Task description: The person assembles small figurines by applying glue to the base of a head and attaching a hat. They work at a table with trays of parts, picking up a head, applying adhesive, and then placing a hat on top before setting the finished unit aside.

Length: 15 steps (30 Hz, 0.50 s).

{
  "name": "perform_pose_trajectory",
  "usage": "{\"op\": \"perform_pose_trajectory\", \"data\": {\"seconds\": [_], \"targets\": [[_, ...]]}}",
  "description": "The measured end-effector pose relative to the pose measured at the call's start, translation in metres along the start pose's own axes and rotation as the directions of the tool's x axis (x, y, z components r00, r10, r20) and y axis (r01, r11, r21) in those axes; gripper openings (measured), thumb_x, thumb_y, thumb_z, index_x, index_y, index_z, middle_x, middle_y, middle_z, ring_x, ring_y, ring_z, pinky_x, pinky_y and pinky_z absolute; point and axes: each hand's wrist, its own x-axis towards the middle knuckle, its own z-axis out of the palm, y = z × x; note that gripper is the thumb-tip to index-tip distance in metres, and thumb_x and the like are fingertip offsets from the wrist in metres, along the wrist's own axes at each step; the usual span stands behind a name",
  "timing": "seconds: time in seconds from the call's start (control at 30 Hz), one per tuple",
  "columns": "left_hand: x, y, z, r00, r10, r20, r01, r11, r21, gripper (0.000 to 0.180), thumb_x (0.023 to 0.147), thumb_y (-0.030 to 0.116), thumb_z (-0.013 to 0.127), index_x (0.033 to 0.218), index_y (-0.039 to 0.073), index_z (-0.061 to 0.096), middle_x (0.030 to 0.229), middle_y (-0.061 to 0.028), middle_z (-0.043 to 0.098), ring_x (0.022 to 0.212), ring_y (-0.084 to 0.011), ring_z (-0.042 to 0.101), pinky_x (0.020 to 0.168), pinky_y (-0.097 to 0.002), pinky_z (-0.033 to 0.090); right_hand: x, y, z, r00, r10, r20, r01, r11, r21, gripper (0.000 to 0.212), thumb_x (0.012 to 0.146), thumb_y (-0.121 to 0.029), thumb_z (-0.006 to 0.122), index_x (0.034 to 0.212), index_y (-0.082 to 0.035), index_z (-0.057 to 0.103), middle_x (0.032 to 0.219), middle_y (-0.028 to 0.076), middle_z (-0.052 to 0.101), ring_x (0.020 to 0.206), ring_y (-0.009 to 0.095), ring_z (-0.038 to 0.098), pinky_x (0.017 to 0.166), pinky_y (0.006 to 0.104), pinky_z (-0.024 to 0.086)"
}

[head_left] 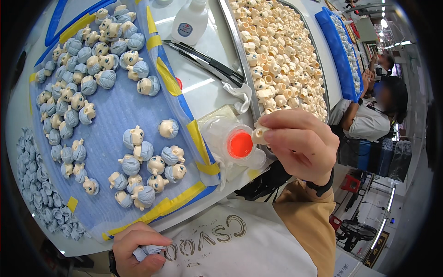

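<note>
My right hand (302,143) pinches a small cream doll head piece (259,135) between thumb and fingertips. It is beside the mouth of a translucent cup (221,141) with bright orange-red contents (240,143); whether the two touch I cannot tell. Low at the table's front edge, my left hand (138,249) has its fingers closed around a light blue doll hair piece (146,251), partly covered by them. On the blue tray (115,143) with yellow tape lie many doll heads with blue hair (144,196), in a near cluster and a larger group toward the back left.
A metal tray (249,78) full of cream head pieces stands right of centre. Tweezers (207,62), a white cloth (238,96) and a white bottle (190,23) lie or stand between the trays. Loose blue hair pieces (39,184) are heaped far left. A co-worker (369,111) sits beyond a blue bin (339,55).
</note>
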Motion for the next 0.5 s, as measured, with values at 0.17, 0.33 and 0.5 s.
{"op": "perform_pose_trajectory", "data": {"seconds": [0.17,0.33,0.5], "targets": [[0.000,0.000,0.001,1.000,0.006,-0.007,-0.006,1.000,0.003,0.035,0.087,0.031,0.058,0.093,-0.003,0.059,0.081,-0.0121,0.057,0.069,-0.0199,0.053,0.062,-0.0288,0.040,0.002,-0.002,-0.006,0.997,0.043,0.068,-0.044,0.999,0.010,0.028,0.062,0.009,0.070,0.088,0.000,0.062,0.085,0.015,0.064,0.073,0.024,0.064,0.063,0.0281,0.052],[0.000,0.001,0.001,1.000,-0.006,-0.011,0.006,1.000,0.004,0.035,0.087,0.032,0.058,0.093,-0.003,0.059,0.080,-0.0114,0.057,0.069,-0.0194,0.053,0.062,-0.0285,0.040,0.004,-0.002,-0.012,0.985,0.078,0.154,-0.077,0.997,-0.011,0.031,0.061,0.001,0.075,0.089,0.001,0.063,0.084,0.013,0.064,0.072,0.024,0.064,0.061,0.0278,0.051],[-0.001,0.001,0.002,0.999,-0.024,-0.024,0.024,1.000,-0.009,0.035,0.086,0.032,0.059,0.092,-0.003,0.059,0.081,-0.0112,0.057,0.070,-0.0191,0.053,0.063,-0.0286,0.040,0.008,-0.001,-0.018,0.970,0.066,0.236,-0.047,0.995,-0.084,0.033,0.061,-0.010,0.076,0.088,0.000,0.062,0.080,0.011,0.061,0.068,0.023,0.060,0.057,0.0296,0.047]]}}
